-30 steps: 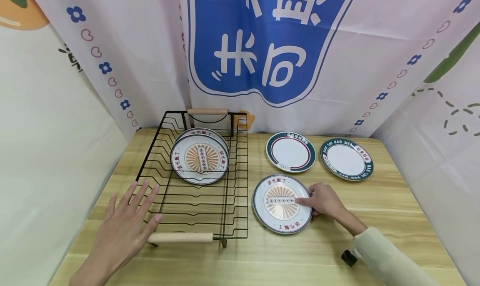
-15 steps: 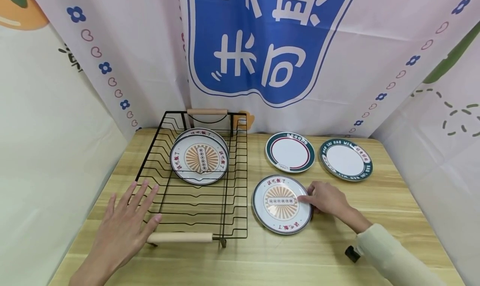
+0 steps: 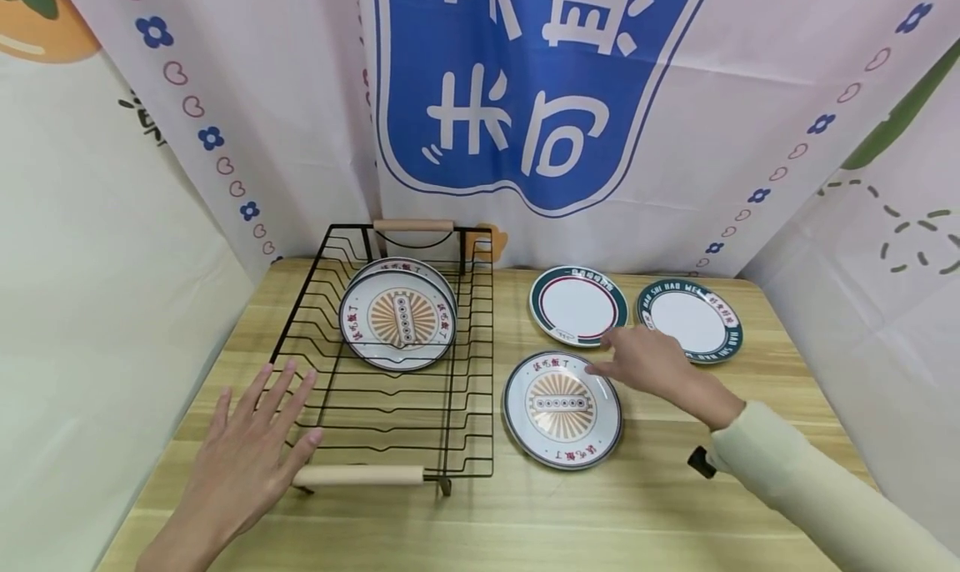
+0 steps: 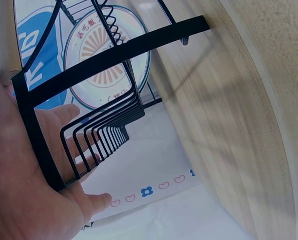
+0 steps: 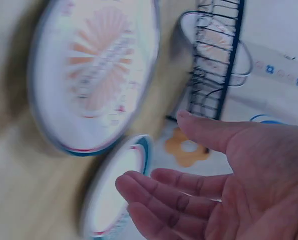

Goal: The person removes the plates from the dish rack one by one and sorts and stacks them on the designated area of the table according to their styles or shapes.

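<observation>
My left hand (image 3: 243, 464) lies with spread fingers at the front left corner of a black wire dish rack (image 4: 93, 70). Two white plates stand in the rack; the front plate (image 3: 371, 338) partly covers the rear plate (image 3: 427, 269). Nothing is in my right hand (image 3: 652, 363), which hovers over the far right side of a sunburst plate (image 3: 562, 439) on the table. In the right wrist view the fingers (image 5: 179, 200) are loosely bent and the thumb stands apart from them. A strip of teal and red shows under the sunburst plate's edge there.
Behind the sunburst plate lies a green-rimmed plate (image 3: 577, 305) with a red inner ring. Another green-rimmed plate (image 3: 690, 326) lies to its right, partly behind my right hand. The rack has a wooden handle (image 3: 360, 474) in front. A printed cloth (image 3: 300, 122) hangs behind the table.
My right hand has let go of the sunburst plate's right edge and moved up and back toward the green-rimmed plates. The left hand and the plates have stayed put.
</observation>
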A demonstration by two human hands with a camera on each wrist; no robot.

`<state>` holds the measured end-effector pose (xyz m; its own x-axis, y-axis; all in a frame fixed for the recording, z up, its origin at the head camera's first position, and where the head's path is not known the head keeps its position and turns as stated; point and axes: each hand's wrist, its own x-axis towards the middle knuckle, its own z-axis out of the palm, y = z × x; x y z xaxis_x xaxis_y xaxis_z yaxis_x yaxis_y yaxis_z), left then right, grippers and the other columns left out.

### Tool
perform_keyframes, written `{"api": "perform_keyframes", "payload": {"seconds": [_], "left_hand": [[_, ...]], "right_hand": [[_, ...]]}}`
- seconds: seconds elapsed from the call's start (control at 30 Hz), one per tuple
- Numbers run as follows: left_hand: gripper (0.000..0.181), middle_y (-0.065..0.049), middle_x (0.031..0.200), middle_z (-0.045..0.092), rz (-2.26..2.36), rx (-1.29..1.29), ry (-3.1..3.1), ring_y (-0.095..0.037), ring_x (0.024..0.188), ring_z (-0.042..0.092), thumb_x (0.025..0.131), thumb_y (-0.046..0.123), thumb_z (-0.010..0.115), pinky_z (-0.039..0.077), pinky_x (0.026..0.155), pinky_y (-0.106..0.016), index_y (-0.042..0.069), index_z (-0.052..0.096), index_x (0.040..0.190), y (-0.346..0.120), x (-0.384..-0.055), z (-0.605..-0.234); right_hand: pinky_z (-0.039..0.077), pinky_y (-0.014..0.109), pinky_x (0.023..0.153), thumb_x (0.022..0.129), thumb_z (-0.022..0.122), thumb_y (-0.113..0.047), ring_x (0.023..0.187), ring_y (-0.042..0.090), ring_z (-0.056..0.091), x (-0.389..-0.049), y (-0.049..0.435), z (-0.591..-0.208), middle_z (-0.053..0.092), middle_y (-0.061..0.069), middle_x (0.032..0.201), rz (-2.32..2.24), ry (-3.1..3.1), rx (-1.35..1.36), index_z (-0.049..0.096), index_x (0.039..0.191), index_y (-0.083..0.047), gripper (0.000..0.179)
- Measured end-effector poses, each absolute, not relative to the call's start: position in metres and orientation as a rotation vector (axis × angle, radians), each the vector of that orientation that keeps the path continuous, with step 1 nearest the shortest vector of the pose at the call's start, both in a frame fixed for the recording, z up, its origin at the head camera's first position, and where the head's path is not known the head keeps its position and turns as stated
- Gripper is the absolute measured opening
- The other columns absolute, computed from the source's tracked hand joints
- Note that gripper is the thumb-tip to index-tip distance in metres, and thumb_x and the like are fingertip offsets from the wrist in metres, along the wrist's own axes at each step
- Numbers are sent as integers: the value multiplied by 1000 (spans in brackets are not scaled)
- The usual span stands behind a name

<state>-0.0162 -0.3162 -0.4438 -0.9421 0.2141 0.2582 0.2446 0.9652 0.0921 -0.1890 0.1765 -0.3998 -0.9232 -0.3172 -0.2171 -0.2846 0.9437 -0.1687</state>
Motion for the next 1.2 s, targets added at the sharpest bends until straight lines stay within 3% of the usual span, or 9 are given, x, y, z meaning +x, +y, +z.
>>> {"api": "perform_keyframes", "payload": {"seconds": [0.2,0.43,0.53,0.6,0.7,0.8,0.97,1.2], "left_hand": [[74,-15,176,21,-182,-346,-2861,-23,165,-7,110,48,48,-17,129,-50,16,21,171,-316,-15,-444],[73,-13,177,18,-182,-350,-2857,-23,165,-8,110,47,48,-17,129,-50,15,23,170,-316,-14,-445],[74,-13,177,18,-175,-350,-2860,-23,165,-8,110,47,48,-17,128,-49,16,20,171,-316,-14,-446],[74,-14,177,18,-175,-349,-2860,-24,165,-8,110,48,49,-17,128,-49,17,20,171,-316,-15,-446],[74,-15,176,21,-180,-349,-2855,-24,165,-7,110,48,49,-17,129,-50,17,21,171,-316,-16,-445],[73,-16,175,24,-180,-352,-2851,-25,165,-5,109,49,50,-16,129,-52,17,24,170,-317,-16,-445],[73,-17,174,25,-169,-350,-2858,-26,165,-4,109,51,49,-16,129,-52,17,27,170,-317,-16,-444],[73,-18,174,25,-173,-345,-2861,-26,165,-5,109,49,50,-16,129,-51,17,25,170,-318,-15,-445]], "right_hand": [[59,40,64,93,81,-46,84,23,72,-202,144,-360,79,9,104,-211,2899,-652,74,123,-6,51],[62,42,84,96,78,-47,101,24,75,-216,86,-323,79,7,113,-279,2892,-896,72,130,-8,52],[63,41,82,96,78,-48,102,24,74,-222,62,-314,78,8,117,-293,2879,-942,71,133,-8,56],[62,38,77,95,78,-49,94,21,74,-226,46,-310,79,5,110,-282,2875,-967,71,133,-9,55],[57,33,66,95,78,-50,72,16,65,-233,25,-306,73,2,88,-242,2862,-1016,75,120,-10,47],[47,29,60,94,79,-49,60,11,50,-240,4,-305,56,-4,69,-224,2836,-1060,75,102,-12,38],[32,27,55,96,78,-46,57,10,36,-251,-26,-310,35,-5,64,-220,2779,-1076,61,82,-13,40],[36,24,54,99,77,-41,62,9,47,-259,-59,-327,67,3,91,-225,2722,-1068,75,110,-9,34]]}}
